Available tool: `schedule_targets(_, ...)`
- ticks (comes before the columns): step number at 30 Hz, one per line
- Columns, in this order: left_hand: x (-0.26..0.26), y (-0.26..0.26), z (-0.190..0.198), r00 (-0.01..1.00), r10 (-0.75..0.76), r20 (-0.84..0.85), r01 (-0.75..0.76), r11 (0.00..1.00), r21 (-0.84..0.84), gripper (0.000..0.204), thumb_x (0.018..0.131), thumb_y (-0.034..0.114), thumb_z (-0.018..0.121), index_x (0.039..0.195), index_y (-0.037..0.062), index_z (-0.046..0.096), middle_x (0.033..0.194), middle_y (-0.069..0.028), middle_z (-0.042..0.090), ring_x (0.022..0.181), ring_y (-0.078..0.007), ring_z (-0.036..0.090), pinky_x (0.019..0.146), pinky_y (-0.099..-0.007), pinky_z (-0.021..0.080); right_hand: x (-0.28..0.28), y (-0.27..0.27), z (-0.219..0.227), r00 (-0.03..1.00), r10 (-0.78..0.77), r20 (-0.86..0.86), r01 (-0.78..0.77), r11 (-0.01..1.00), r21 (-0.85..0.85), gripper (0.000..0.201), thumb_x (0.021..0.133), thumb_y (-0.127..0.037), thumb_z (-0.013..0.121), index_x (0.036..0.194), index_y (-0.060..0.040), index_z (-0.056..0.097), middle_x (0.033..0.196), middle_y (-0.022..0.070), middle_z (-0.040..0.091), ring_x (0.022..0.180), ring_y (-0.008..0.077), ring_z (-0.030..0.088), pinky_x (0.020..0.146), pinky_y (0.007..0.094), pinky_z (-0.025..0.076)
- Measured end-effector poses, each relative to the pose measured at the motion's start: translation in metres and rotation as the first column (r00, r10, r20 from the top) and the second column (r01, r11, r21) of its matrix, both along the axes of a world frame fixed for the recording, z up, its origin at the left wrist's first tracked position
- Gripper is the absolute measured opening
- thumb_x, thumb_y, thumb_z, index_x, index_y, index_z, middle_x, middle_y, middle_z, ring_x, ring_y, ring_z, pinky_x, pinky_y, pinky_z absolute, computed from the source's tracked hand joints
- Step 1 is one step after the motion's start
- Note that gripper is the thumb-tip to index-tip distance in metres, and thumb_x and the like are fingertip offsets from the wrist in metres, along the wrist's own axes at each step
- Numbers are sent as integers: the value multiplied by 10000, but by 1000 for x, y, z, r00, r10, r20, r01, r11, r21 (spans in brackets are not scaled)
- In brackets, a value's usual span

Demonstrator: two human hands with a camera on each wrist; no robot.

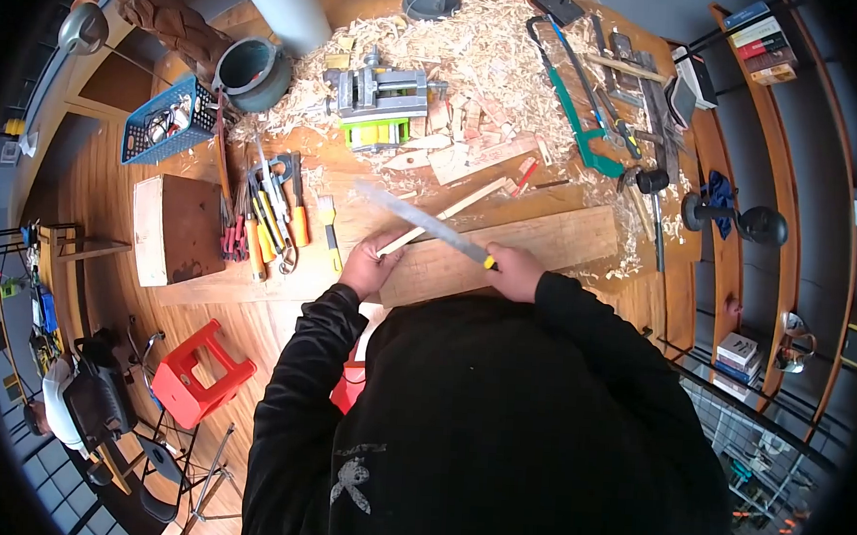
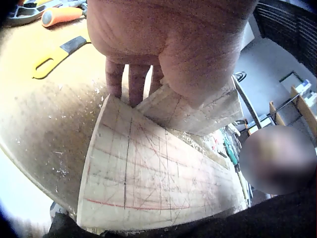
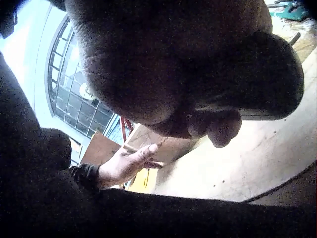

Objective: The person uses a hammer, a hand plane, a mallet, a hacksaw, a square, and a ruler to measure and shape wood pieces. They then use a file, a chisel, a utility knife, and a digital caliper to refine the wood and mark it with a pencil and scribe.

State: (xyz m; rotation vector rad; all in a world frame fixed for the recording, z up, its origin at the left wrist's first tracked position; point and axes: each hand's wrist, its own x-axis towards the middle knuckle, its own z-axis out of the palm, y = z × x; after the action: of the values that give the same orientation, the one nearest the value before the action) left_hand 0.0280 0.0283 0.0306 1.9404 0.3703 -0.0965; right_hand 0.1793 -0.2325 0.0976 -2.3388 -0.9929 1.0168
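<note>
My left hand (image 1: 372,265) grips the near end of a pale wooden strip (image 1: 473,200), which slants away over the bench. In the left wrist view its fingers reach down past the wood piece (image 2: 198,109), thumb side against it. My right hand (image 1: 515,274) holds the handle of a long flat grey file (image 1: 421,219), whose blade crosses over the strip. From the right wrist view, the fingers curl round a thick dark handle (image 3: 267,84). Beneath both hands lies a broad board (image 1: 570,241); red and dark ruled lines mark the board (image 2: 148,173) in the left wrist view.
A vise (image 1: 384,93) stands among wood shavings (image 1: 489,38) at the back. Left of the hands are a yellow-handled brush (image 1: 329,233), orange-handled tools (image 1: 298,217) and a wooden box (image 1: 183,230). A green-framed saw (image 1: 577,120) lies back right. A red stool (image 1: 200,372) stands on the floor.
</note>
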Motion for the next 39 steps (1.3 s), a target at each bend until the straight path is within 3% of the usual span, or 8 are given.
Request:
schedule_targets(4,0,0,-4,1000,-2,9,2,1000,25,304,911,166,657,1193,54,646,1071,-138,686,939,-201,667,814,-293,515,20,-28,-4,990,-143,15,143,990,7,190,825,-180,588,914,-30,512,804,238,612,818,442,602,697,501,464)
schedule_targets(7,2,-2,1,999,18,-34,-20,999,-50,299,918,162,652,1198,57,645,1086,-127,677,948,-194,658,810,-285,516,31,-44,-6,979,-202,38,203,979,-16,182,822,-165,585,908,-26,506,803,242,610,818,448,598,683,498,460)
schedule_targets(14,4,-4,11,998,-2,-57,1,1000,-19,296,923,161,650,1204,66,643,1103,-125,674,970,-195,654,795,-292,527,29,-54,0,956,-292,3,292,955,-41,198,825,-174,588,895,-13,496,782,246,597,799,456,588,675,494,459)
schedule_targets(27,3,-7,14,1000,10,-23,-10,1000,-13,289,919,132,645,1200,61,648,1120,-123,669,996,-201,651,824,-287,520,15,-54,-17,926,-370,-82,369,929,-19,210,820,-184,590,881,-4,500,760,243,596,774,447,596,667,483,462)
schedule_targets(39,0,-8,3,1000,25,-6,-25,1000,-9,263,913,129,650,1169,69,664,1024,-111,668,940,-210,647,821,-299,506,12,-60,-34,928,-364,-79,366,930,19,233,816,-193,598,913,-1,509,807,264,603,829,454,593,713,497,462)
